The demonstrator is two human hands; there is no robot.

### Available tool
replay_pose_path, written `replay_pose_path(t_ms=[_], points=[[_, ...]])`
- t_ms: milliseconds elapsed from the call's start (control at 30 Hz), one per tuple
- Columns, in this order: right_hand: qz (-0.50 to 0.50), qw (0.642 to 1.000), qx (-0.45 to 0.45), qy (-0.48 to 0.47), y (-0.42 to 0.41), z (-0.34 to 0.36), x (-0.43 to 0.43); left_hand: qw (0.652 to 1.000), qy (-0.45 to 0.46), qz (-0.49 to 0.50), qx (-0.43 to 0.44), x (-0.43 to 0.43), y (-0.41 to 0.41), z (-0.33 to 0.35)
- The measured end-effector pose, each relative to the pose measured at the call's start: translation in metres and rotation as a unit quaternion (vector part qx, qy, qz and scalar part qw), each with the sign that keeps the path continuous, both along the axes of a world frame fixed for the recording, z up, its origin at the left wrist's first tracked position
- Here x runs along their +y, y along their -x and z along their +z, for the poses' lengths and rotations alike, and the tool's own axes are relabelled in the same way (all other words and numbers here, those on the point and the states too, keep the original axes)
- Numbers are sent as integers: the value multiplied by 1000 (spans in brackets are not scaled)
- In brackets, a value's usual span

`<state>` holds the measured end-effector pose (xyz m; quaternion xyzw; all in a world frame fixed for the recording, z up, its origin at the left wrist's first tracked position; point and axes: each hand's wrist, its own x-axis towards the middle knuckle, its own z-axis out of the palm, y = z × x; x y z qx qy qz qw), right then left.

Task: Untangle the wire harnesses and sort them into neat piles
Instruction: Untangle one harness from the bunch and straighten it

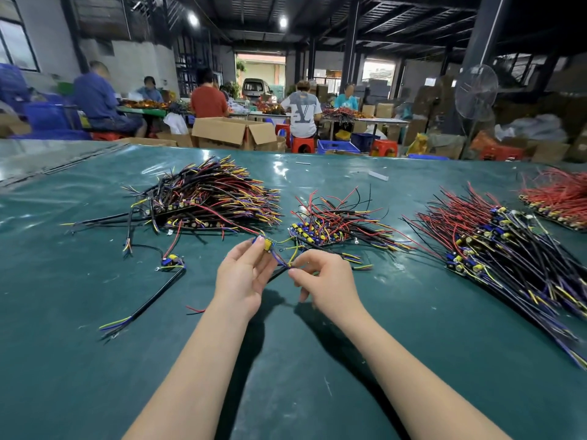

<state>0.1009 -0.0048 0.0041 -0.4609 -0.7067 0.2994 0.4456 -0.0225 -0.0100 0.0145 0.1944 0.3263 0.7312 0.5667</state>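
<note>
Fingers (256, 249) of our left hand (243, 277): curled, tips clamped on the yellow-and-blue board end of one wire harness (269, 246), held just above the green table cover (317, 360). Fingers (304, 258) of our right hand (327, 282): thumb and forefinger together, pinching the same harness's thin leads where they join its black cable; the other fingers curl loosely beneath. Item held: between the two hands, off the table. Just beyond our right fingertips: small mixed pile (333, 217), red and black leads, its nearest yellow leads almost touching the held harness. Beyond and left of our left fingers: large dark pile (209, 198); a red lead appears to run from the held board toward it, though we cannot tell whether it is joined. Left of our left fingers, apart: one loose harness (173, 261) with a long black cable. Well right of our right fingers: long fanned pile (495, 246); beyond that, red pile (559, 198). Hazards, as we judge them: drawing the hands apart while any lead is snagged would drag a neighbouring pile out of order; a hard tug on thin leads could strain their joints at the board; a slack pinch could drop the harness into the small pile and tangle it there.
</note>
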Motion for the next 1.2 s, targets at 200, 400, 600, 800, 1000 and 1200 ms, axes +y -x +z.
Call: replay_pose_path(t_ms=[200, 400, 600, 800, 1000, 1200], points=[[-17, 999, 28, -15, 2, 0, 0, 999, -11, 7, 50, 0, 1, 1], [-30, 995, 80, -60, 4, -2, -4, 999, 0, 17, 38, 0, 3, 3], [-24, 993, 36, -106, 5, -4, 0, 1000, 9, -21, -18, 1, 5, 4], [36, 999, 26, -26, 2, 4, 3, 999, -5, -38, -28, 3, 6, 3], [105, 981, 123, 106, 2, 10, 0, 997, -20, -74, -24, 3, 9, 1], [112, 974, 146, 133, -1, 12, -4, 995, -61, -76, -20, 3, 8, 2]])
